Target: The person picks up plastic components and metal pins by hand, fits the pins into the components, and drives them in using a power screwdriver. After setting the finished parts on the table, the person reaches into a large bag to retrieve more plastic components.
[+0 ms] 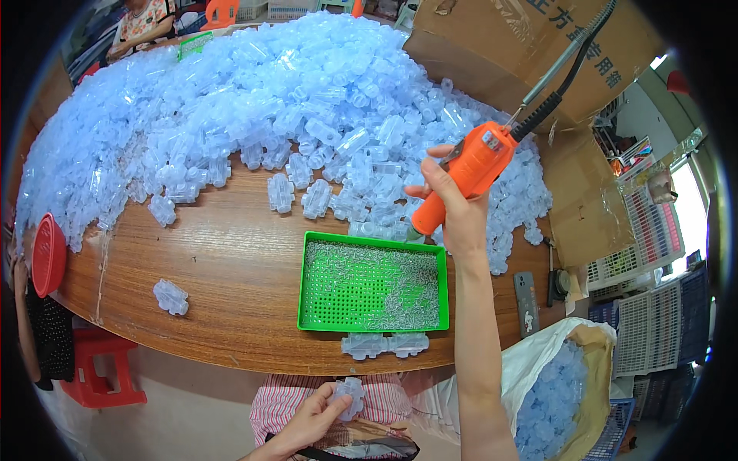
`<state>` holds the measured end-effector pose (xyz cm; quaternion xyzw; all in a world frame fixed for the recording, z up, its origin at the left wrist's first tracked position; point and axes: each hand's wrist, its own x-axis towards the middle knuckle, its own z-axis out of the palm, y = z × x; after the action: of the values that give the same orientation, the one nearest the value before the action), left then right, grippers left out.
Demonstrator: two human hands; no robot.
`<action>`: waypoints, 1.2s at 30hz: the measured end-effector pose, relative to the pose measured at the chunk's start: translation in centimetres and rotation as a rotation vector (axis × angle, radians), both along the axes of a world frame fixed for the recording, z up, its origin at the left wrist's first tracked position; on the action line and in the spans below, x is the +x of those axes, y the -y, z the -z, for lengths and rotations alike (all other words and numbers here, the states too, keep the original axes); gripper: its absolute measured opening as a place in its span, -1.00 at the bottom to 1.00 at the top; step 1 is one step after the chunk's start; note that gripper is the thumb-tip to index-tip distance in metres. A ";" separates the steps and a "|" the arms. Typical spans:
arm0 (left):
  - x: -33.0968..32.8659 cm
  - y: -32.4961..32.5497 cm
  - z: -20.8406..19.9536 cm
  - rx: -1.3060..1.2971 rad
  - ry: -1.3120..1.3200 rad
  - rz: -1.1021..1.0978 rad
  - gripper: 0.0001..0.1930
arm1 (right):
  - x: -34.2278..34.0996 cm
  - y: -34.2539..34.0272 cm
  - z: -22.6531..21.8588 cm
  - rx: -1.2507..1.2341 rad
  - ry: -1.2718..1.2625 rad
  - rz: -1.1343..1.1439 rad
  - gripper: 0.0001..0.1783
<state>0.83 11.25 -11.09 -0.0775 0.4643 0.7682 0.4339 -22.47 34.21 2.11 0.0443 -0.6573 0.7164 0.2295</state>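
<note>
Clasping orange screwdriver (478, 165), right hand (461, 215) outstretched; left hand (314, 416) low, grip pinching translucent part (350, 393).

1. The scene is bright overall, and the heap of translucent pieces (323, 107) shines pale blue across the upper half of the frame.
2. Daylight-white glare burns out the window (692, 196) at the right; a smaller white spot shows at upper right.
3. Pale reflections streak the bare counter (231, 253) left of centre.
4. Below its edge, the floor (200, 396) looks duller.
5. The orange power tool (470, 170) is fairly crisp; far detail at upper left softens.
6. Fisheye distortion bends the crates (653, 223) at right, and black vignetting rings the view.
</note>
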 end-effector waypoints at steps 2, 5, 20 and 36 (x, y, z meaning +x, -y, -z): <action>0.2 0.0 0.0 0.006 0.010 -0.015 -0.69 | 0.9 1.2 -0.5 0.084 0.052 0.034 -0.68; 0.2 -0.1 0.7 0.018 -0.010 -0.047 -0.71 | 1.2 0.9 2.0 0.026 0.131 0.030 -0.56; -0.7 -1.0 0.4 0.045 -0.042 0.001 -0.68 | 11.9 2.4 1.8 -0.104 -0.069 -0.146 0.01; 0.0 -2.5 1.0 -0.136 -0.130 -0.153 -0.72 | 17.5 5.6 4.2 -0.218 0.211 -0.427 -0.31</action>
<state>0.85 13.72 -12.04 -0.0920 0.5352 0.7693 0.3366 -4.93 28.57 -2.07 0.0820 -0.5723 0.8159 0.0069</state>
